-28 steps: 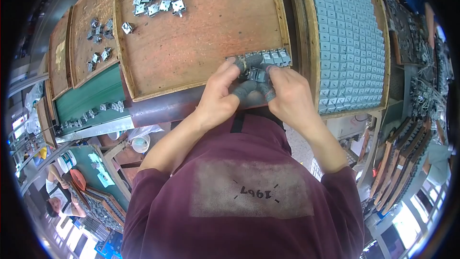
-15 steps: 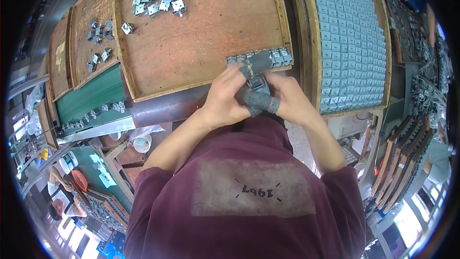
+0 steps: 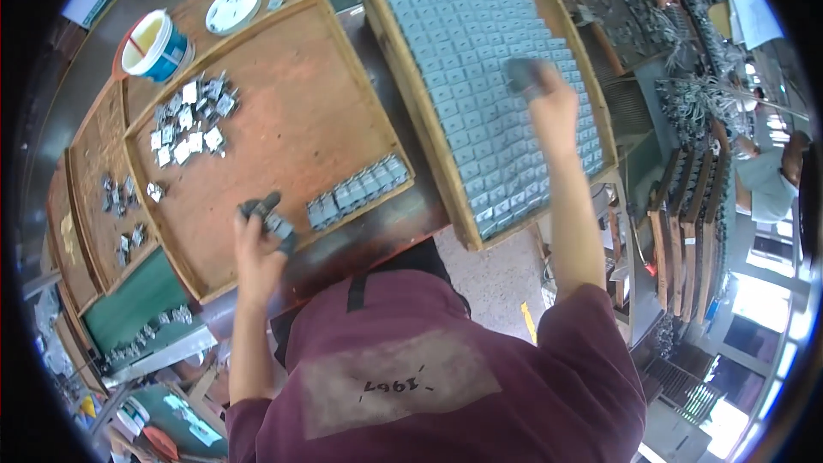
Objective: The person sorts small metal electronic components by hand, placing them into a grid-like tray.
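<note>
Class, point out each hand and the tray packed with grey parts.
Left hand (image 3: 259,247), head view: middle of hand.
Right hand (image 3: 552,109), head view: middle of hand.
Tray (image 3: 421,111), head view: left wooden side.

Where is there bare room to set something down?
Widest patch: the middle of the reddish-brown wooden tray, between the heap of shiny metal parts and the row of boxy grey metal parts. Smaller: between the left hand and that tray's left rim. Crowded: the wood-rimmed tray of square blue-grey pieces, under the right hand.
</note>
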Tool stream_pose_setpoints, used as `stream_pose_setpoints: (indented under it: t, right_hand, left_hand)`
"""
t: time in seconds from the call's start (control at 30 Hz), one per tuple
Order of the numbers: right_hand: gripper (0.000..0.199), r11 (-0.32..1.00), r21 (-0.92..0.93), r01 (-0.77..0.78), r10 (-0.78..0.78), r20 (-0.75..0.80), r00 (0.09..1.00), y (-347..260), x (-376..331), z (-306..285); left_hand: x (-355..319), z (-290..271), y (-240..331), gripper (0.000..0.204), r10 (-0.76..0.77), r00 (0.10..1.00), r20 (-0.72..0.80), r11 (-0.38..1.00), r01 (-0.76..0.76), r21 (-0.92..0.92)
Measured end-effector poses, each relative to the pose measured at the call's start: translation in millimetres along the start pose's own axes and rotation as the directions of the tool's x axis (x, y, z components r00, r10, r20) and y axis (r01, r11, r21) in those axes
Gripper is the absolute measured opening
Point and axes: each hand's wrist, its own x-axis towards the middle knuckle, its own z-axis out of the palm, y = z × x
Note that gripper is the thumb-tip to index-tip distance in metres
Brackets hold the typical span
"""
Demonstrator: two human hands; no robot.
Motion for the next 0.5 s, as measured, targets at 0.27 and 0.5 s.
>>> stream_pose_setpoints:
  t: [0.27, 0.5]
  right_hand:
    - [0.044, 0.862, -0.475, -0.175, 0.163, -0.068, 0.984, 172, 155, -71]
    - [0.047, 0.948, -0.222, -0.226, 0.224, -0.034, 0.974, 236, 192, -85]
  left_hand:
    - [20, -13, -29, 0.072, -0.399, 0.84, 0.367, 0.808, 0.511, -0.292]
    - [33, 20, -47, 0.069, -0.085, 0.894, 0.44, 0.945, 0.212, -0.248]
